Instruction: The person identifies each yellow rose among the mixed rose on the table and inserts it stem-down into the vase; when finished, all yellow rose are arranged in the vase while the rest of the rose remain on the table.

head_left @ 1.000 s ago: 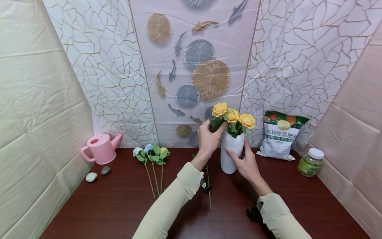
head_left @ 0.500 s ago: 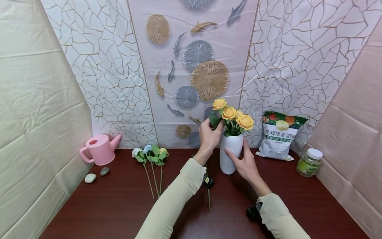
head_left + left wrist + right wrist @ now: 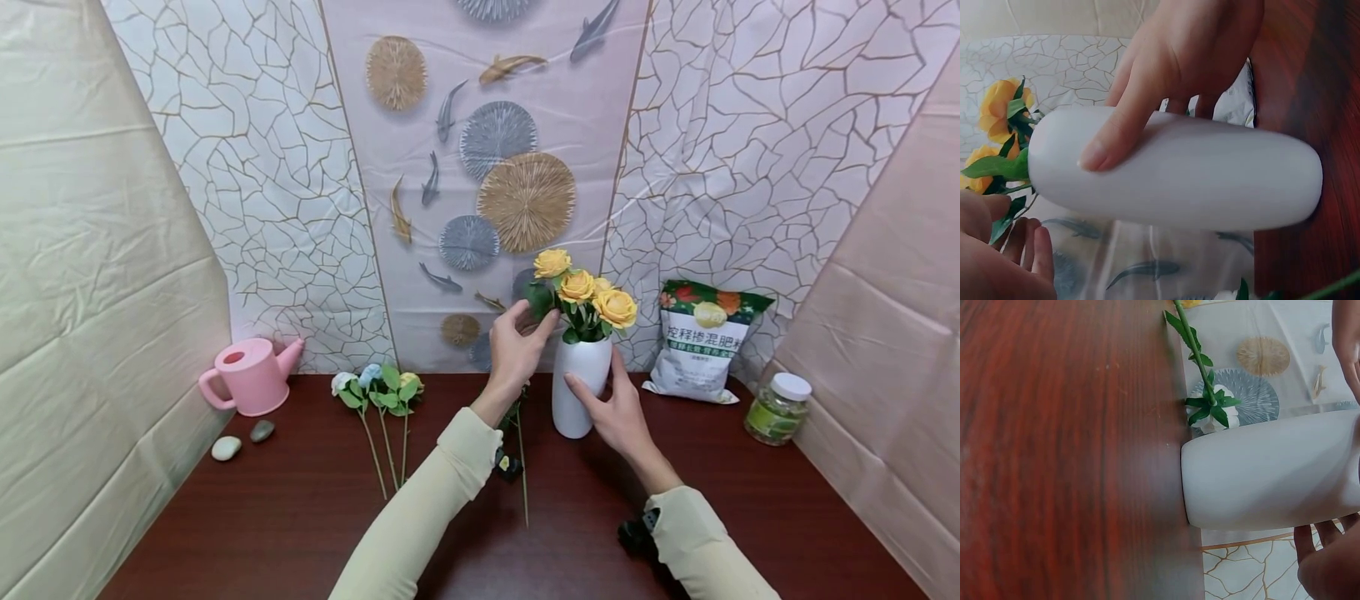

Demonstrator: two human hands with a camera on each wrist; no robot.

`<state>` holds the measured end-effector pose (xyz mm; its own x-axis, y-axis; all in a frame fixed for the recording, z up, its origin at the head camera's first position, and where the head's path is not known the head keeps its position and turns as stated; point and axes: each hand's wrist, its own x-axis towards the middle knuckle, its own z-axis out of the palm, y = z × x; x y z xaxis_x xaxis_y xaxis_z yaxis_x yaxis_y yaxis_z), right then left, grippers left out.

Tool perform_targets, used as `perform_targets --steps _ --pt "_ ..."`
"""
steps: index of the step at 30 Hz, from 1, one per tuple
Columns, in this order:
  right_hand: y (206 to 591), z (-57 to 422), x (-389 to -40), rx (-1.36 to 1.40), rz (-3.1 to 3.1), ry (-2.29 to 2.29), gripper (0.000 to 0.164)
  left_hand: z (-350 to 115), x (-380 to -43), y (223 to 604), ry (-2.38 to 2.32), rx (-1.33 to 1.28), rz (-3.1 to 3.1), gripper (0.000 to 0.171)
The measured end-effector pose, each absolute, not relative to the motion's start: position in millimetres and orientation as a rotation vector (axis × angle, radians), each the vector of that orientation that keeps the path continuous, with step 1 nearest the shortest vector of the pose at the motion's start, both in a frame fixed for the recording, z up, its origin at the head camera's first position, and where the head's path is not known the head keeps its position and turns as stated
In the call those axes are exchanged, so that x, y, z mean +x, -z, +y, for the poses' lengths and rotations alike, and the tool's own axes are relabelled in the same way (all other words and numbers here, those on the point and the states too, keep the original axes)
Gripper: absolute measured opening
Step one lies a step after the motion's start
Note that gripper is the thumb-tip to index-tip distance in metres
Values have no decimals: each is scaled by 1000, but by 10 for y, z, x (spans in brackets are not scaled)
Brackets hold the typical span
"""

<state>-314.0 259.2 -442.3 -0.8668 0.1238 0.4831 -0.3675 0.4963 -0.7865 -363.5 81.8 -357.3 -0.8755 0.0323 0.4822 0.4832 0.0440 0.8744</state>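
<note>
The vase point(image 3: 579, 385), white and upright, stands on the dark red table point(image 3: 300, 533), with three yellow roses point(image 3: 581, 287) in its mouth; the right hand point(image 3: 611, 408) grips the vase's side, thumb across the front; the left hand point(image 3: 513, 350), just left of the vase, pinches a leaf under the leftmost rose; a fertiliser bag point(image 3: 705, 337) leans right of the vase; loose flower stems point(image 3: 382, 400) lie left of it, a pink watering can point(image 3: 251, 375) further left.

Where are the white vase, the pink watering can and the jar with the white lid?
white vase point(image 3: 574, 392), head view, middle of its body.
pink watering can point(image 3: 249, 379), head view, its side.
jar point(image 3: 777, 412), head view, glass body.
</note>
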Motion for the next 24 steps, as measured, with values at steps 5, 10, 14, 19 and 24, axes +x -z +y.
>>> perform_targets --steps 5,10,14,19,24 --pt "4427 2595 -3140 198 -2256 -1351 81 589 -3597 3566 1894 -622 -1948 42" --pt "4432 2603 -3143 198 -2261 -1357 81 242 -3588 3620 1884 -679 -1867 34" --pt "4424 2600 -3135 184 -2269 -1369 83 -115 -3582 3722 1842 -648 -1888 31" --pt "4424 2598 -3127 168 -2279 -1377 85 -608 -3597 3940 1719 -539 -1999 26" --pt "4426 2593 -3127 173 -2276 -1362 84 -1040 -3572 4157 1556 -367 -2175 21"
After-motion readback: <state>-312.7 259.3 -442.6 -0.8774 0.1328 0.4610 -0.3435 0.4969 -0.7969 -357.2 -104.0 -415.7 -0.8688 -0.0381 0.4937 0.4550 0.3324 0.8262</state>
